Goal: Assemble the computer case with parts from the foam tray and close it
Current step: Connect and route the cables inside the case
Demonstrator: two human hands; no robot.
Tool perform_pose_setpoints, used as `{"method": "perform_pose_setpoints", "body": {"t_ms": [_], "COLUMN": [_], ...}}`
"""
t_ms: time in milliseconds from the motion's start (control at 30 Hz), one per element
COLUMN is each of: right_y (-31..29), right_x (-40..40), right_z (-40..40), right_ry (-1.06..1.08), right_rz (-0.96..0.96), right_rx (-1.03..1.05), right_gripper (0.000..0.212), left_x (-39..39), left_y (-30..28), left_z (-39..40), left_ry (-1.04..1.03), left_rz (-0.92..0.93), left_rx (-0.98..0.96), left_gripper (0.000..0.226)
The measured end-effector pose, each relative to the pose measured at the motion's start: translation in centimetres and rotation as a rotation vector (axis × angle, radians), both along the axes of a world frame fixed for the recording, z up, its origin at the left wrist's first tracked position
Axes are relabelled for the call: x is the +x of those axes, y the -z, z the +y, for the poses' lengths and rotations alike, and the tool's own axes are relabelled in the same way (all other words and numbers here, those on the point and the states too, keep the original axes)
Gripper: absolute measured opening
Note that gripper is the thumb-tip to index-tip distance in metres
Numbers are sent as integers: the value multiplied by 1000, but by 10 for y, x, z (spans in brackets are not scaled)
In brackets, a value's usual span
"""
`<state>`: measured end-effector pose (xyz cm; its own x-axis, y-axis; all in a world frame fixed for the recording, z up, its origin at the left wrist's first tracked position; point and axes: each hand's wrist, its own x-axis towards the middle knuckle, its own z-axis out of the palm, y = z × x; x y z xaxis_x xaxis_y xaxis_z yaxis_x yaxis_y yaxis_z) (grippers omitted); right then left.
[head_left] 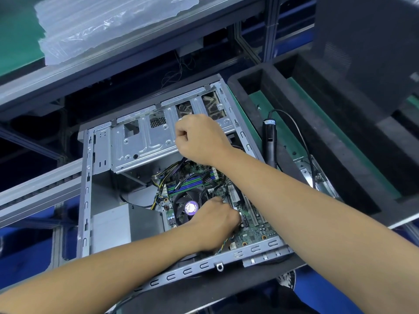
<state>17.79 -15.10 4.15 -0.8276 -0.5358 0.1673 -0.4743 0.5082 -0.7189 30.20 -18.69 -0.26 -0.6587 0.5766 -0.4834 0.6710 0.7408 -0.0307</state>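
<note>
Computer case (86,200) lies open; right hand (199,139) fisted at twelve o'clock, grip unclear; left hand (215,220) pinching near motherboard (251,225) cables could dislodge connectors.

Print on the purple fan sticker (191,207) is illegible.

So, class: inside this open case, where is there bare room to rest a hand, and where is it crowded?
Free: the plain grey panel between the case's left rail and the motherboard. Crowded: cables and fan near the left hand; the right hand is over the drive cage.
</note>
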Motion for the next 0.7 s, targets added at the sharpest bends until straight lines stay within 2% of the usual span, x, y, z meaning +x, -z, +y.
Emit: {"method": "perform_pose_setpoints", "body": {"t_ms": [200,333,533,700], "right_y": [-1,0,0,0], "right_x": [0,0,1,1], "right_z": [1,0,0,0], "right_ry": [1,0,2,-3], "right_rz": [-2,3,15,20], "right_rx": [3,7,14,18], "right_gripper": [21,27,18,22], "left_x": [0,1,-1,0], "left_y": [1,4,8,8], "left_z": [-3,-2,3,4], "left_ry": [9,25,-25,-28], "left_rz": [15,28,30,11], "left_rx": [53,78,72,57], "left_gripper": [14,19,27,36]}}
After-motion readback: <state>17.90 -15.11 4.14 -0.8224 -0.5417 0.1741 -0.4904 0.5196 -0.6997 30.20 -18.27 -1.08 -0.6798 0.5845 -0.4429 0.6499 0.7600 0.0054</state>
